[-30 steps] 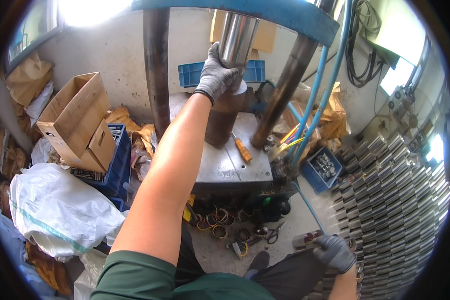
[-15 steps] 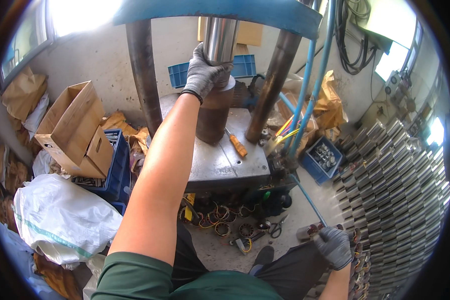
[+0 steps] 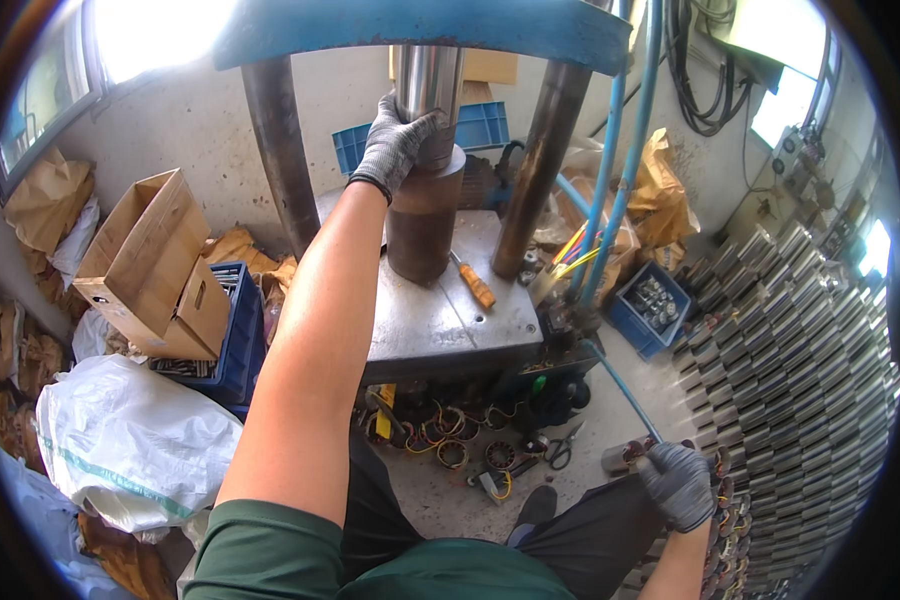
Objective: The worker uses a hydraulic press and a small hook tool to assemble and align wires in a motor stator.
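Observation:
My left hand (image 3: 396, 148), in a grey knit glove, reaches up to the press. Its thumb lies across the front of a shiny steel cylinder (image 3: 428, 85) and its fingers go round the left side, partly hidden. Below stands a thicker, brownish metal cylinder (image 3: 422, 225) on the press's steel table (image 3: 420, 325). A tool with an orange handle (image 3: 477, 287) lies beside its base. Low at the right, my gloved right hand (image 3: 678, 486) is closed round the end of a thin blue lever (image 3: 622, 388) that slants up to the press.
A blue crossbeam (image 3: 420, 22) and two dark columns (image 3: 282, 150) frame the press. Stacked metal cylinders (image 3: 800, 400) crowd the right. At left are a cardboard box (image 3: 145, 265) and a white sack (image 3: 135, 440). Wound coils (image 3: 452, 454) and scissors (image 3: 564, 450) lie on the floor.
The view has shifted slightly. My left thumb sits a little higher on the steel cylinder, showing more of the dark part beneath. My right hand keeps hold of the lever.

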Motion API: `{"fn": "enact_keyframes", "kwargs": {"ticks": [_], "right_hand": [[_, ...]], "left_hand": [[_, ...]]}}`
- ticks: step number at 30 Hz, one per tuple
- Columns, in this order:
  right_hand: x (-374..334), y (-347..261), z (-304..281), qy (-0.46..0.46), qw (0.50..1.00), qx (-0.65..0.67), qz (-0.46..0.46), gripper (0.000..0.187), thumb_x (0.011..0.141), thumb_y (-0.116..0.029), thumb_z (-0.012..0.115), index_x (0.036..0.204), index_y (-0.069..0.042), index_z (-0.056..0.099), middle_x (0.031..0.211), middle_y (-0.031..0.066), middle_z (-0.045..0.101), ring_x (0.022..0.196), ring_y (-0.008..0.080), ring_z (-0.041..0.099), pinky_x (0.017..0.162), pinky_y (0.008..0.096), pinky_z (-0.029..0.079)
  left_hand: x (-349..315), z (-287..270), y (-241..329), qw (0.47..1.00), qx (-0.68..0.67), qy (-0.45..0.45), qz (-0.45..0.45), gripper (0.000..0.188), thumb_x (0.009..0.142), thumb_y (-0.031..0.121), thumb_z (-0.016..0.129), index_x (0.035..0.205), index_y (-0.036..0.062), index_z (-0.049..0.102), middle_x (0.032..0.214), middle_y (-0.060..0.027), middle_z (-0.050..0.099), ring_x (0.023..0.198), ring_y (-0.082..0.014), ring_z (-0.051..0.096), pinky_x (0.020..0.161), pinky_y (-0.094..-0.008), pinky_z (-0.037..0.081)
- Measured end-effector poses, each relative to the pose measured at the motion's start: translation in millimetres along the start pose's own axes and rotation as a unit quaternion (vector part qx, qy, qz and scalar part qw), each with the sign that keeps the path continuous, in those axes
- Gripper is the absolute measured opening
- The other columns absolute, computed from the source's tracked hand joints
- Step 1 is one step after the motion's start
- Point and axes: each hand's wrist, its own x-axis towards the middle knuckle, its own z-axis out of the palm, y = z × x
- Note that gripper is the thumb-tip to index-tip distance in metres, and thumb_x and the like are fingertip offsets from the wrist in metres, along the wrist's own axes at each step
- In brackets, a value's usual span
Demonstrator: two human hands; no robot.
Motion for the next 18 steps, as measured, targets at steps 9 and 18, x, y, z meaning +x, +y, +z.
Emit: {"fn": "enact_keyframes", "kwargs": {"ticks": [9,18], "right_hand": [[5,-6,-5,-0.003,1.0,0.013,0.008,0.014,0.084,-0.02,0.076,0.087,-0.006,0.076,0.074,0.0169,0.068,0.068,0.0366,0.068,0.065,0.0454,0.054],[3,-1,-2,-0.003,1.0,0.018,0.01,0.017,0.083,-0.021,0.078,0.087,-0.006,0.075,0.074,0.0147,0.069,0.069,0.0351,0.069,0.066,0.0446,0.055]], "left_hand": [[5,-2,-6,1.0,0.007,-0.001,0.014,0.097,0.073,0.036,0.094,0.149,0.0067,0.042,0.129,-0.0144,0.065,0.119,-0.0255,0.063,0.106,-0.0373,0.05],[2,1,-1,1.0,0.026,0.009,-0.002,0.091,0.073,0.035,0.094,0.143,0.0064,0.045,0.124,-0.0128,0.066,0.115,-0.0244,0.065,0.103,-0.0374,0.052]]}}
